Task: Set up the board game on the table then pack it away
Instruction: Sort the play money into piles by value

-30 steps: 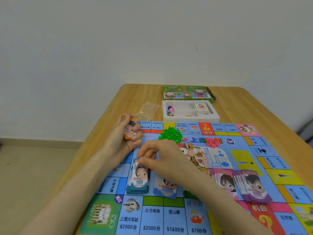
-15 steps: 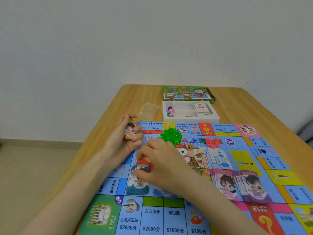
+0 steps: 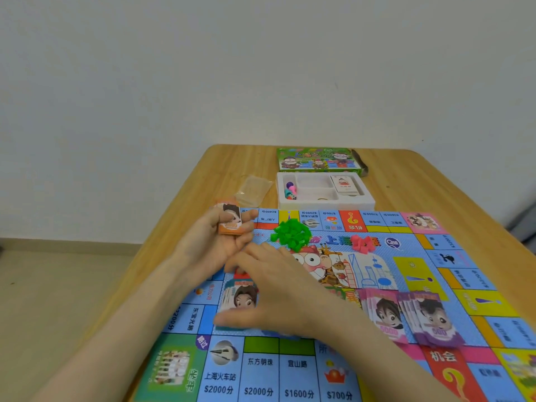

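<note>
The game board [image 3: 406, 262] lies unfolded on the wooden table [image 3: 420, 184]. My left hand [image 3: 214, 248] holds a small orange stack of play money [image 3: 230, 221] upright over the board's far left corner. My right hand [image 3: 278, 291] reaches left across the board and spans a teal stack of play money [image 3: 239, 297], thumb at its near end and fingertips at its far end, where a red bill shows. A pink money stack [image 3: 383, 314] and a purple one [image 3: 432, 320] lie fanned to the right.
Green houses [image 3: 290, 235] and pink hotels [image 3: 361, 243] are heaped on the board's middle. Behind the board stand a white tray [image 3: 324, 203] with pawns [image 3: 290, 190] and cards [image 3: 345, 185], the green box lid [image 3: 316, 159], and a clear bag [image 3: 253, 190].
My right hand has dropped from above the teal stack onto it, spreading thumb and fingers along its length. My left hand keeps the orange stack in about the same place.
</note>
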Tool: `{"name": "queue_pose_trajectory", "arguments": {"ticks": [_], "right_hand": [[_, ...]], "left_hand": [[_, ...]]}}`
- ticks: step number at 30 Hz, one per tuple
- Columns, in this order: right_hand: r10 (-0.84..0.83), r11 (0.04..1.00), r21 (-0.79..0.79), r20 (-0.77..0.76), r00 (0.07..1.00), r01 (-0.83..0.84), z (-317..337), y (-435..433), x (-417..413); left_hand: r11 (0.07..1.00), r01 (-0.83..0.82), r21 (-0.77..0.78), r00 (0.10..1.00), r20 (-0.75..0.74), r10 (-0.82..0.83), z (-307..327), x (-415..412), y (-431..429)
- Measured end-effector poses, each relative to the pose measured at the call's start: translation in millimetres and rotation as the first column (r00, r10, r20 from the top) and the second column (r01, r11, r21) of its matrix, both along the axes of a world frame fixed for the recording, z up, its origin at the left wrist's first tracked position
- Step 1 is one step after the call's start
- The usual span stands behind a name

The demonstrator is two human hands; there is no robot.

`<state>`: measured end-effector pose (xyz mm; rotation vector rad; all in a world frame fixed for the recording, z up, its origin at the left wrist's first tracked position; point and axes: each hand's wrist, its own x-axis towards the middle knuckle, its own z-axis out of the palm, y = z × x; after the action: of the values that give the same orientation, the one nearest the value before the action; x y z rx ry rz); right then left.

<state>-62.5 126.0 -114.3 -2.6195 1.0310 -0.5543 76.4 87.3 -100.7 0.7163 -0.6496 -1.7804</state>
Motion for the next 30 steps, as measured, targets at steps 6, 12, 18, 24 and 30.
{"name": "queue_pose_trajectory", "arguments": {"ticks": [6,12,18,24,30], "right_hand": [[-0.299,0.952,0.126,0.577,0.76,0.279,10.4,-9.3,-5.0],[-0.463,0.882,0.371,0.572,0.677,0.29,8.4,-15.2,-7.3],[-0.384,0.913,0.353,0.567,0.729,0.207,10.0,-14.3,-5.3],[-0.48,0.857,0.49,0.645,0.595,0.16,13.5,-18.6,-11.3],[-0.553,0.791,0.598,0.605,0.573,0.132,14.3,-17.8,-13.4]], "left_hand": [[0.993,-0.065,-0.096,0.995,0.063,0.072,-0.8,-1.9,-2.7],[0.98,0.058,-0.191,0.981,0.19,-0.021,-1.0,-7.2,4.7],[0.946,0.192,-0.259,0.948,0.297,-0.111,1.8,-8.4,13.1],[0.943,0.219,-0.252,0.95,0.275,-0.147,-4.4,-4.0,7.5],[0.948,0.114,-0.296,0.908,0.418,0.021,-7.2,-3.9,4.8]]}}
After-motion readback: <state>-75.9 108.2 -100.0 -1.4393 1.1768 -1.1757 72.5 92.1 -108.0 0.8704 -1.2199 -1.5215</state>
